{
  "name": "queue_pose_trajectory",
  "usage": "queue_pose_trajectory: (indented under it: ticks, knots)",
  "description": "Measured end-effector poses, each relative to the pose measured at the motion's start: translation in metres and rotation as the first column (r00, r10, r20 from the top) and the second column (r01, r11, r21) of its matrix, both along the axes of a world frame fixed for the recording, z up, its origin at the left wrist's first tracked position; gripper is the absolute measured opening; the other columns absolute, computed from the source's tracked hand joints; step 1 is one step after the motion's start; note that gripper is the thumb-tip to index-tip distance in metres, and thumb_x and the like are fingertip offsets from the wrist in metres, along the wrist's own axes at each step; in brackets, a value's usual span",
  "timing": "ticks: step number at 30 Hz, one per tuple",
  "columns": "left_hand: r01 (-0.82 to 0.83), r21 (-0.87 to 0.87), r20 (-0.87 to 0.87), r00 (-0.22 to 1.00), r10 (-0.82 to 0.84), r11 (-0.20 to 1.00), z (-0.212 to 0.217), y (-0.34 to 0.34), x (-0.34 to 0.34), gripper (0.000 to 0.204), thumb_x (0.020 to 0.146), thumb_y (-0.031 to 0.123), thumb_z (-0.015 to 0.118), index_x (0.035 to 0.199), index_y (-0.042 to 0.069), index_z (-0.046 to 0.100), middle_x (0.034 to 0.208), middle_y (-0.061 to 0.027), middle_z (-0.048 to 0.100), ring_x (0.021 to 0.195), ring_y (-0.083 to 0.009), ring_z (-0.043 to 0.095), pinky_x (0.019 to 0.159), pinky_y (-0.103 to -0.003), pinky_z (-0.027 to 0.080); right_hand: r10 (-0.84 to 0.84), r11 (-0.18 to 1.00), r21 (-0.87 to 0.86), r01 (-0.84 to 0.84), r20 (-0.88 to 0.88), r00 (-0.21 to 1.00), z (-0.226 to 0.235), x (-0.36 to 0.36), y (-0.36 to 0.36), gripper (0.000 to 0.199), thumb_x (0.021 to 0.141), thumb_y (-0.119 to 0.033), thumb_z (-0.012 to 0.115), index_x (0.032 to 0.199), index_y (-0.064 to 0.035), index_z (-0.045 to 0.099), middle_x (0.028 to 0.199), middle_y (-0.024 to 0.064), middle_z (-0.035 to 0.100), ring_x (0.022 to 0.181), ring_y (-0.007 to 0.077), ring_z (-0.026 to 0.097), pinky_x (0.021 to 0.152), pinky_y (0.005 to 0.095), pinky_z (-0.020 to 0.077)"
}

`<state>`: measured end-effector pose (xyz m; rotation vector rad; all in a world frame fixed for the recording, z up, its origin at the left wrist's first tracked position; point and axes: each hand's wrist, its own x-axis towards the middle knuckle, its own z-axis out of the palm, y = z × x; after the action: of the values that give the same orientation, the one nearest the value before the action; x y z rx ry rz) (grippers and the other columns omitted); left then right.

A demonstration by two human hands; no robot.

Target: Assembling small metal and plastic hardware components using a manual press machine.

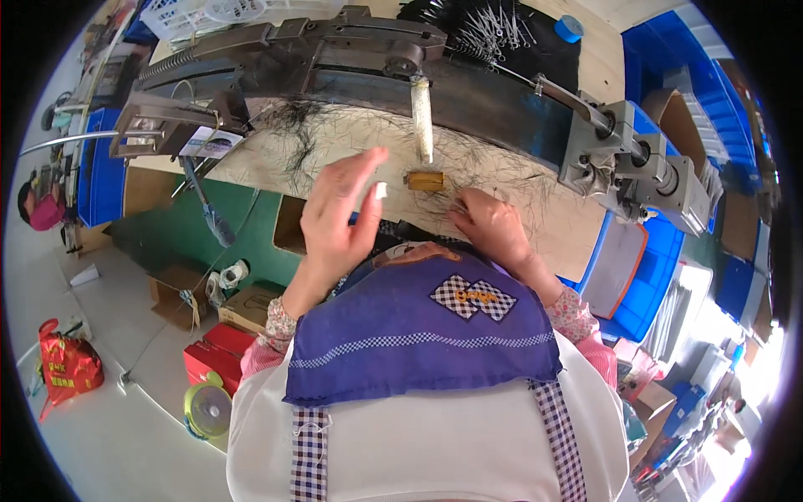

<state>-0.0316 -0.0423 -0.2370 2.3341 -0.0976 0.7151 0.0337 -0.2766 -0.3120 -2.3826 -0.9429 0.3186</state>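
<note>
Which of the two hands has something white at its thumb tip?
The left hand, with fingers extended: a white covering shows at its thumb tip. The right hand, curled across the yellow-brown block from it, shows none.

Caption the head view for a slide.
Left hand open, right hand curled near a small yellow-brown block, at a wooden bench strewn with dark strands.

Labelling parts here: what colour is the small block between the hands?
The small block is yellowish-brown, best seen in the head view.
</note>
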Motion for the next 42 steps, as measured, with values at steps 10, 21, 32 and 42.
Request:
queue_pose_trajectory:
  ticks: [10, 21, 32, 42]
  knots:
    - [0.58, -0.113, -0.297, 0.755, -0.585, 0.806, 0.034, -0.028, 0.033, 0.042, 0.086, 0.013, 0.063, 0.124, 0.002, 0.051, 0.098, -0.0171, 0.059, 0.082, -0.0362, 0.057, 0.074, -0.043, 0.048, 0.075, 0.982, 0.151, -0.109, 0.218, 0.973, 0.178, 0.021, -0.006, 0.012, 0.075, -0.003, 0.068, 0.08, -0.0041, 0.057, 0.074, 0.0082, 0.06, 0.064, 0.0274, 0.062, 0.055, 0.0337, 0.0481]
    - [-0.072, -0.932, -0.279, 0.767, -0.578, 0.354, 0.0, -0.034, 0.046, 0.028, 0.102, 0.028, 0.039, 0.092, 0.006, 0.052, 0.094, -0.0033, 0.047, 0.084, -0.0125, 0.046, 0.071, -0.028, 0.046, -0.024, 0.984, 0.16, -0.078, 0.555, 0.832, 0.142, 0.118, 0.006, 0.014, 0.076, -0.002, 0.061, 0.09, -0.0034, 0.063, 0.086, 0.0079, 0.058, 0.081, 0.0257, 0.061, 0.068, 0.0346, 0.0524]
    - [-0.047, -0.681, 0.343, 0.861, -0.375, -0.731, 0.051, 0.053, 0.045, 0.02, 0.102, 0.022, 0.039, 0.1, 0.011, 0.055, 0.066, 0.003, 0.039, 0.04, -0.0038, 0.025, 0.032, -0.02, 0.019, 0.124, 0.991, -0.048, -0.124, 0.675, 0.728, 0.124, 0.115, 0.021, 0.009, 0.072, -0.006, 0.059, 0.08, -0.0037, 0.057, 0.077, 0.0071, 0.052, 0.079, 0.0231, 0.059, 0.065, 0.0318, 0.0527]
    - [0.42, -0.561, -0.387, 0.629, -0.674, 0.714, 0.014, -0.03, 0.135, 0.024, 0.084, 0.023, 0.057, 0.087, 0.004, 0.072, 0.06, -0.0088, 0.06, 0.053, -0.014, 0.053, 0.052, -0.028, 0.041, -0.336, 0.93, -0.156, 0.333, 0.007, 0.942, 0.146, 0.254, 0.033, 0.034, 0.084, -0.026, 0.061, 0.08, 0.0078, 0.061, 0.073, 0.0268, 0.063, 0.074, 0.0382, 0.065, 0.068, 0.0457, 0.0494]
